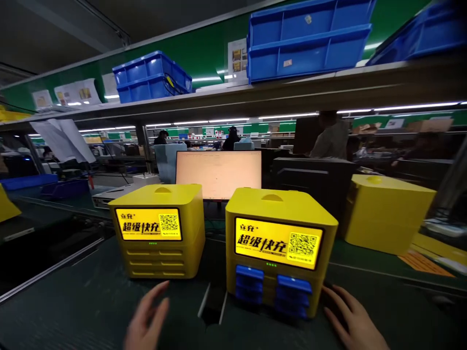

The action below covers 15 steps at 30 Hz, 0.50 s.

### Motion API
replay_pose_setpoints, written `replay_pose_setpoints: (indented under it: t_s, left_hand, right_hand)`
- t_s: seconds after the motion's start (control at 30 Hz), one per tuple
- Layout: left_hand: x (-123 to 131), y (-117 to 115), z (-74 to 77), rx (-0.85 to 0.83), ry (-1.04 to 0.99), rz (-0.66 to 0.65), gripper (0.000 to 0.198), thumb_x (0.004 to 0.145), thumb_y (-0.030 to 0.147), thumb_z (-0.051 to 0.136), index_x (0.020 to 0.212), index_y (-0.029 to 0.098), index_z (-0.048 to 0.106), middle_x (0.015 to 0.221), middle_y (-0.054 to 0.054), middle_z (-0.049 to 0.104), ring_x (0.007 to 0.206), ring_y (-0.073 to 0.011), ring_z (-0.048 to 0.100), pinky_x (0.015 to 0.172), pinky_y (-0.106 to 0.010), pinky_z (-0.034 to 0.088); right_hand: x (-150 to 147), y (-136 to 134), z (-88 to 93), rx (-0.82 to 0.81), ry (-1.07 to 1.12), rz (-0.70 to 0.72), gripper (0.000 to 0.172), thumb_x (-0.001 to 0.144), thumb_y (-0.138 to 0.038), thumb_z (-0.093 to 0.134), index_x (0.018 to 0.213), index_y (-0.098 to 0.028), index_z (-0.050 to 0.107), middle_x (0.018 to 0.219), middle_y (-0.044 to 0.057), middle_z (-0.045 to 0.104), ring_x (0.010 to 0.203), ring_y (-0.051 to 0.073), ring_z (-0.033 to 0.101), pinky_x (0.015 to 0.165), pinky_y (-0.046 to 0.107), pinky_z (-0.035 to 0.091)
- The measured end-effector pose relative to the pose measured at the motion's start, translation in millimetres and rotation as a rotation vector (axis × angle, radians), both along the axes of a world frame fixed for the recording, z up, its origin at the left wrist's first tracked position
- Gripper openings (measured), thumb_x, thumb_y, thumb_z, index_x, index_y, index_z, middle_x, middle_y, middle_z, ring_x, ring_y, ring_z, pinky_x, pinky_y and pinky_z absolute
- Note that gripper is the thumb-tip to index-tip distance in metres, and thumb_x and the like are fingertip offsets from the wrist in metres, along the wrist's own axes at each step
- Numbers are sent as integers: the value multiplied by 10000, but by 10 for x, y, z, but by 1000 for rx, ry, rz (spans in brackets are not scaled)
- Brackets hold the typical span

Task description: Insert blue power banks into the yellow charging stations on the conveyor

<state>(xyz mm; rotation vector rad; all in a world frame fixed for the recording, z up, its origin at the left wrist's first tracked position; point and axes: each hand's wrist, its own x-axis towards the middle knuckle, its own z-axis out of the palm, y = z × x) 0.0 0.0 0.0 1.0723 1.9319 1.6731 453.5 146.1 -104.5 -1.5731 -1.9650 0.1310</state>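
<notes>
Nearby, the right hand (355, 321) rests spread and empty on the dark belt (73, 301), just right of the near yellow charging station (279, 245) with blue power banks (272, 290) in its slots. Left hand (148, 321) hovers open, holding nothing, near a second yellow station (158, 228) further left.

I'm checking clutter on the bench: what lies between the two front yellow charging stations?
Head view: only bare dark bench top between left station and right station; a lit monitor stands behind the gap.

The room is dim; light comes from ceiling tubes (416, 106) far behind and a glaring monitor (218, 172). My hands look blurred, and edges bend strongly.
</notes>
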Motion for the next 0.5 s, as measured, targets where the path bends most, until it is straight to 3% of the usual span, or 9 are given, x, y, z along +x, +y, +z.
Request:
replay_pose_setpoints:
  t_s: [0.03,0.13,0.23,0.33,0.5]
  left_hand:
    - [207,177,-14,-14,-72,-116,779,555,760,616,1099,203,584,1225,-100,568,1112,-311,534,933,-403,473]
    - [825,679,-108,-28,-263,-340,743,695,711,528,1244,211,497,1365,-82,460,1293,-266,372,1091,-391,308]
    - [1211,1003,-285,-52,-385,-336,643,841,568,413,1340,162,390,1434,-96,360,1346,-238,276,1134,-406,192]
    - [1323,1146,-479,-94,-376,-226,618,875,485,347,1370,117,322,1455,-112,314,1368,-227,220,1145,-403,133]
    - [1274,1192,-685,-118,-266,-188,803,786,683,332,1357,119,327,1441,-134,332,1361,-273,234,1141,-418,137]
  right_hand:
    - [-18,-41,30,-12,28,-18,523,872,-544,334,1303,-275,459,1339,86,406,1193,290,441,931,456,459]
    - [-45,-154,104,-67,157,-112,559,863,-543,357,1352,-272,371,1299,92,411,1148,289,477,905,436,463]
    - [-34,-159,159,-57,333,-144,522,834,-527,433,1285,-265,443,1220,72,481,1087,278,523,883,394,463]
    - [48,22,189,27,460,-163,464,804,-509,500,1192,-254,515,1185,57,525,1080,268,525,901,373,438]
    - [284,645,202,109,517,-347,482,730,-505,574,1118,-221,572,1149,93,557,1145,356,421,979,509,316]
